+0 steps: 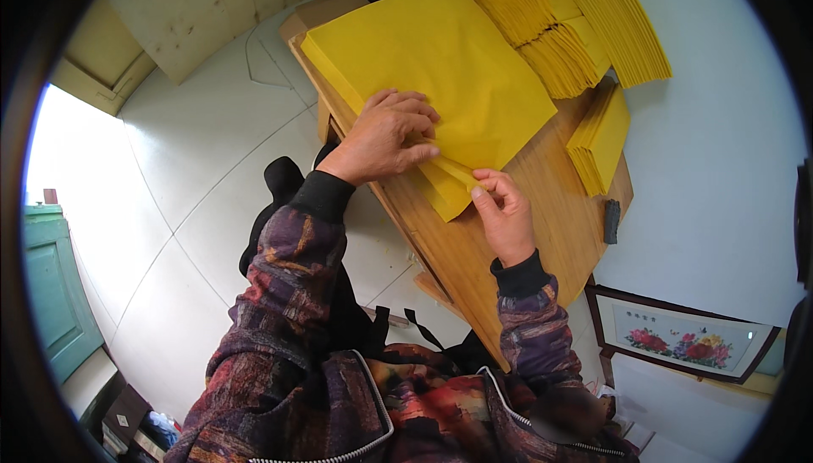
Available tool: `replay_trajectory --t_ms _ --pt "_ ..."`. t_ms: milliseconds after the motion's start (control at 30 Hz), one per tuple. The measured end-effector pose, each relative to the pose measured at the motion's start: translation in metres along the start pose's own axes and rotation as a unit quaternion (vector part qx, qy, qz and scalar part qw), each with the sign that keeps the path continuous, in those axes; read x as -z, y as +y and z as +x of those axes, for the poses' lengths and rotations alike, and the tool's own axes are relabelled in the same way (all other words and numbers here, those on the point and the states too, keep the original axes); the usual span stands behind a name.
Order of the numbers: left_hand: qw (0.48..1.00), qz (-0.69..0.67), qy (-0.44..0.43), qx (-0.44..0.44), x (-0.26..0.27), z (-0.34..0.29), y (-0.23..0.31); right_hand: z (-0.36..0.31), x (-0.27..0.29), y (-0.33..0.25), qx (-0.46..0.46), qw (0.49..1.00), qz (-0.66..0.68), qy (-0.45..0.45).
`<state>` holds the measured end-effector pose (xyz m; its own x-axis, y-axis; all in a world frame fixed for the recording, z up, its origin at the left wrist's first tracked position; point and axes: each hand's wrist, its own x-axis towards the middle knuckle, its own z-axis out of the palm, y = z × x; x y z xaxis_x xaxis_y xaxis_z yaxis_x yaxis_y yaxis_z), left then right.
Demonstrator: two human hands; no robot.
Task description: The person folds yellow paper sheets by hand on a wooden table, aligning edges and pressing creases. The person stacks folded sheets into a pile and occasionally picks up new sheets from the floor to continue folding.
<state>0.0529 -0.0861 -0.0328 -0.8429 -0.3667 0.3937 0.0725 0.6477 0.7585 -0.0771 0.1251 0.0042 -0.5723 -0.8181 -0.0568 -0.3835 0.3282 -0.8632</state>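
A large yellow sheet (449,57), paper or thin cloth, lies on the wooden table (550,184), with its near edge turned up in a narrow fold (453,168). My left hand (383,137) rests on the sheet at the left end of this fold. Its fingers are curled, and the thumb presses along the strip. At the fold's right end, my right hand (506,216) pinches the yellow edge between thumb and fingers. Below the fold, a corner of yellow material hangs toward the table's near edge. Whether the sheet is one layer or several cannot be told.
Stacks of folded yellow pieces (559,40) stand at the table's far right, with a smaller bundle (600,141) nearer. A dark, short block (611,222) sits by the right edge. A framed flower picture (677,336) is at right, a teal door (55,285) at left.
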Motion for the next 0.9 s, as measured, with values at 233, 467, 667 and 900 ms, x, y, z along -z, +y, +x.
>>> replay_trajectory --t_ms 233,467,667,900 --pt "1.0 0.018 -0.017 -0.002 0.001 -0.001 0.002 0.002 0.002 -0.008 -0.071 0.995 0.057 0.027" --pt "1.0 0.01 0.019 0.013 -0.005 0.001 0.001 -0.023 -0.013 -0.01 0.221 0.916 -0.323 0.087" --pt "0.999 0.019 0.03 0.005 -0.005 0.002 0.001 -0.014 -0.016 -0.006 0.22 0.919 -0.319 0.064" --pt "1.0 0.017 0.022 0.007 -0.005 0.001 0.001 -0.008 -0.011 -0.008 0.127 0.976 -0.173 0.036"
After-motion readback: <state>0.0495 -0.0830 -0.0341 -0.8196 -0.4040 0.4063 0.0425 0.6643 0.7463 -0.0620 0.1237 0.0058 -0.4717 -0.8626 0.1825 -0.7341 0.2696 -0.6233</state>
